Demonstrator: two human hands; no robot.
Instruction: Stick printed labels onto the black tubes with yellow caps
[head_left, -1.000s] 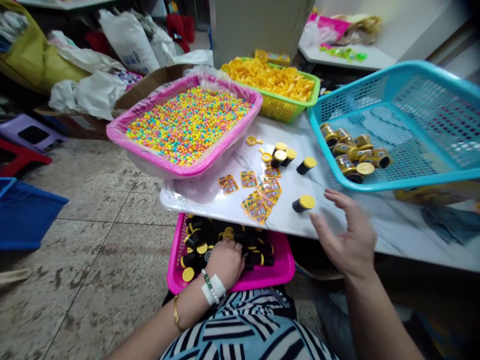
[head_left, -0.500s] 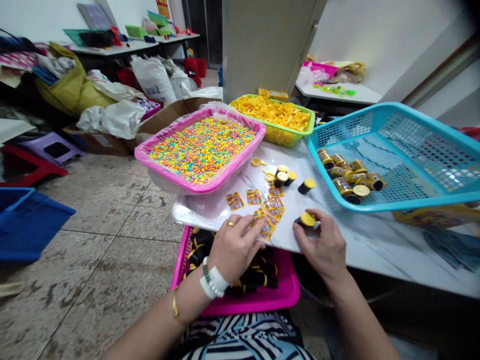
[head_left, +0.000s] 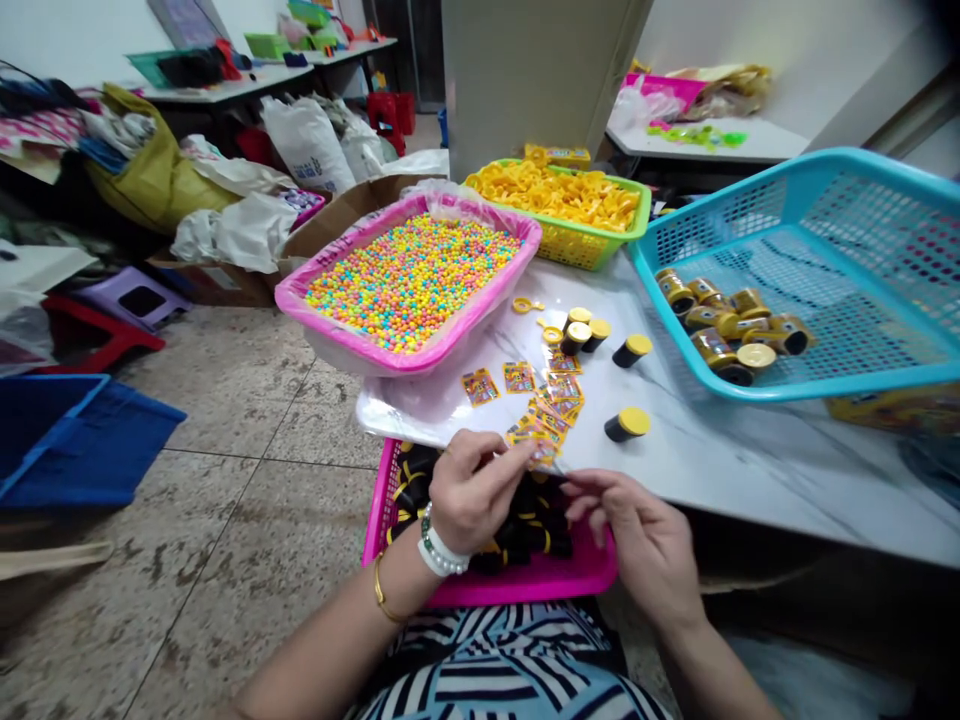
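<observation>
Table point(head_left: 720, 470) with a white marbled top spans the work area, its near edge facing the person. Blue basket point(head_left: 795, 388) stands on the right side; several gold labelled jars point(head_left: 742, 320) lie jumbled in its near left part. Pink tub point(head_left: 337, 328), lined with clear plastic, sits at the left and is filled with small balls point(head_left: 412, 280) in yellow, blue and pink. Green basket point(head_left: 574, 245), behind the tub, is heaped with yellow plastic pieces point(head_left: 559, 195). Pink crate point(head_left: 540, 585), below the table's near edge, holds many black tubes point(head_left: 412, 490) with yellow lids.

Left hand point(head_left: 472, 490) is over the crate, fingers bent, with its fingertips at the nearest cards; whether a card is gripped cannot be told. Right hand point(head_left: 645, 535) is near the table edge, fingers loosely curled and fingertips drawn together; whether anything thin is pinched there cannot be told.

Five lidded containers point(head_left: 628, 424) stand on the table: three grouped, one slightly apart to the right, one nearer the person. Printed cards point(head_left: 559, 400) lie in an overlapping pile left of the nearest container, with two single cards further left. Two yellow rings point(head_left: 527, 305) with short handles lie near the grouped containers.
</observation>
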